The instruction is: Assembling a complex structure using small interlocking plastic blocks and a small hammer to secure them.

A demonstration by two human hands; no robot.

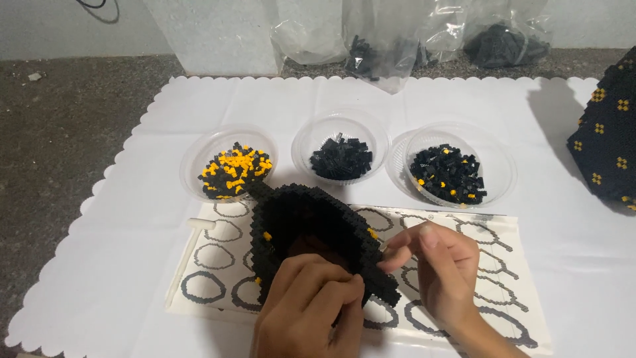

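Observation:
A hollow black model of small building bricks [301,222], with a few yellow studs, rests on a printed instruction sheet [477,278] showing ring outlines. My left hand [308,311] grips the model's near wall, fingers curled over its rim. My right hand [440,265] sits at the model's right edge, with thumb and forefinger pinched against the rim; whether a small brick is between them cannot be seen.
Three clear plastic bowls stand beyond the model: black and yellow pieces [233,170], black pieces [341,158], mostly black pieces [449,174]. Everything lies on a white scalloped mat [119,265]. A second black-and-yellow built piece [606,142] is at the right edge. Plastic bags [384,46] lie at the back.

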